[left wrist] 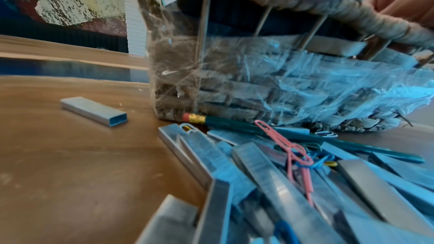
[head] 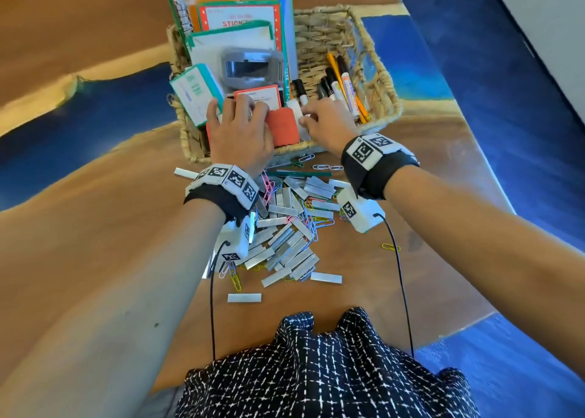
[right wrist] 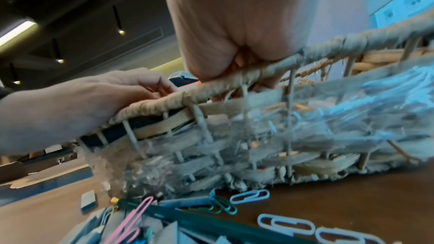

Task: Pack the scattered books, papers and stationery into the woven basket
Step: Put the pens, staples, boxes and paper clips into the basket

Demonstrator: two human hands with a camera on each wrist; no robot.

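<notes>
**Tucking small things into the basket**

My left hand (head: 238,126) presses the red card (head: 258,97) inside the woven basket (head: 376,79). My right hand (head: 329,120) curls there; hold unclear. Next I scoop the staple strips (head: 285,243) below it.

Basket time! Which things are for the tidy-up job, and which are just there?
For the job:
basket
books
markers
green pencil
staple strips
paper clips
left hand
right hand

Just there:
table
wrist bands
blue floor
</notes>
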